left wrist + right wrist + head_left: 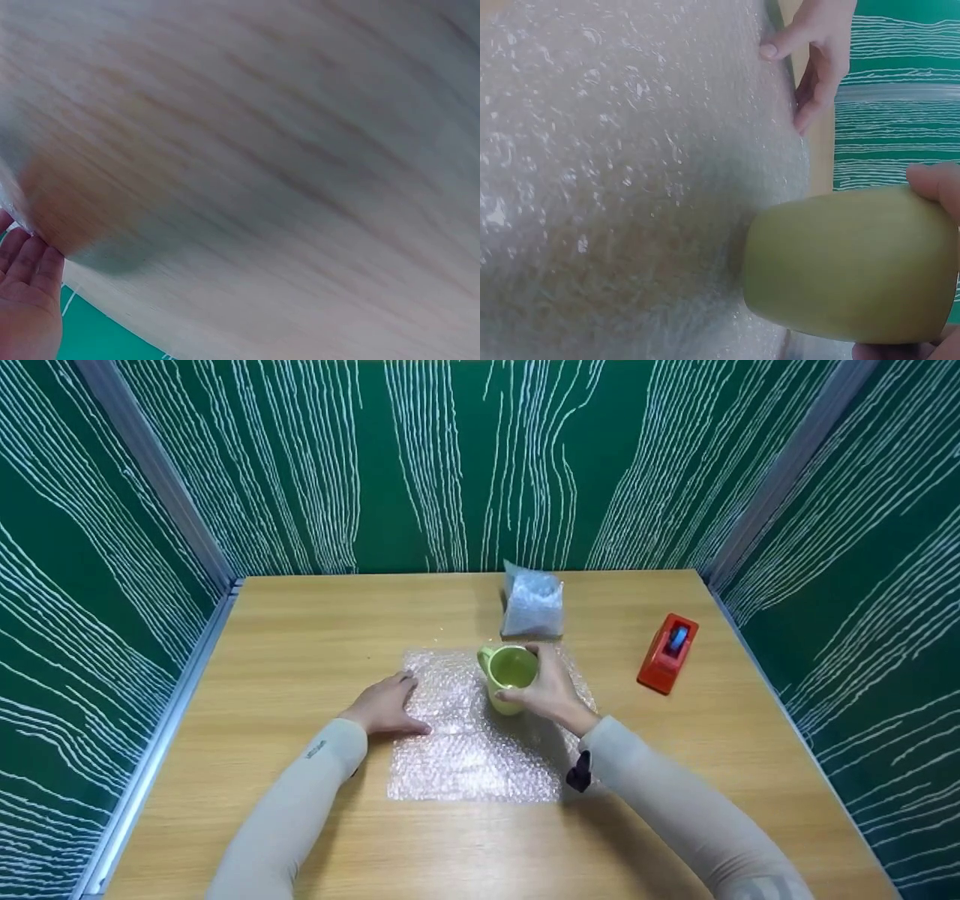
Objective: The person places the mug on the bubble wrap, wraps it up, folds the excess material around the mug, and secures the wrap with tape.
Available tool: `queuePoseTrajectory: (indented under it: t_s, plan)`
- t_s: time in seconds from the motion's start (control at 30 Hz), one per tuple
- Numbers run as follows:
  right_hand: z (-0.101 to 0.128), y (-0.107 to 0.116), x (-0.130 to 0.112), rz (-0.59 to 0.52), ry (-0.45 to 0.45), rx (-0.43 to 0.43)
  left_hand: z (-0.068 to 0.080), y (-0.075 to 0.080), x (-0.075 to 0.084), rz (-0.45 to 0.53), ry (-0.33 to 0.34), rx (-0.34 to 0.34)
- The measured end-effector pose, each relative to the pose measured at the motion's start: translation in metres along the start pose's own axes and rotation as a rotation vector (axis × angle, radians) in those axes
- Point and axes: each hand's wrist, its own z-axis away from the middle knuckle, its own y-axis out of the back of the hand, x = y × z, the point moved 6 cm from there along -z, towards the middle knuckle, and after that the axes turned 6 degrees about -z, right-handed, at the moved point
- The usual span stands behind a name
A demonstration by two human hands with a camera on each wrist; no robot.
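Nearest the person, the sheet of bubble wrap (472,735) lies flat on the wooden table (300,825), its near edge free and unweighted. At about nine o'clock on the sheet, the left hand (384,706) rests palm down with fingers straight, pressing the wrap's left edge onto the wood; the right wrist view shows its thumb (776,46) on the bubbles.

At about one o'clock on the sheet stands the green mug (508,675), upright, mouth up, handle toward the far left. The right hand (551,690) is curled around the mug's right side, fingers over the rim and wall. In the right wrist view the mug appears just above the wrap, so I cannot tell whether its base touches the sheet.

The risks, as I judge them: the grip is one-sided on a smooth glazed wall, so a quick tilt could let the mug slip and knock the table. The wrap is light and slick; if the left hand eases off, the mug could drag or bunch the sheet.

Farther off, at twelve o'clock, a bundle already covered in bubble wrap (532,604) stands close behind the mug, where a careless swing could knock it. The red tape dispenser (667,654) sits at two o'clock, well apart.
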Motion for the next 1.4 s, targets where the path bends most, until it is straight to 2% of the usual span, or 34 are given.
queuePoseTrajectory:
  t_s: [0.17, 0.47, 0.67, 0.9, 1.17, 1.4]
  plan:
    - [0.0027, -0.0034, -0.0006, -0.019, 0.019, -0.012, -0.0006, 0.0003, 0.0003, -0.006, -0.004, -0.003]
    - [0.0058, -0.0065, 0.0027, -0.021, 0.003, -0.012, -0.0021, -0.0002, 0.0006, -0.01, -0.014, 0.01]
    - [0.0077, -0.007, 0.0022, 0.005, 0.006, -0.014, -0.0022, 0.0007, 0.0001, -0.008, -0.015, 0.017]
    - [0.0053, -0.0062, 0.0036, 0.005, -0.003, -0.115, -0.0012, -0.0005, -0.0007, -0.006, -0.021, 0.022]
    - [0.0009, -0.0001, 0.0022, -0.07, 0.055, -0.261, -0.0018, -0.002, -0.0014, -0.007, -0.003, 0.011]
    - [-0.0002, 0.0009, 0.0038, -0.1, 0.081, -0.244, -0.0013, -0.0018, -0.0006, 0.003, 0.003, 0.013]
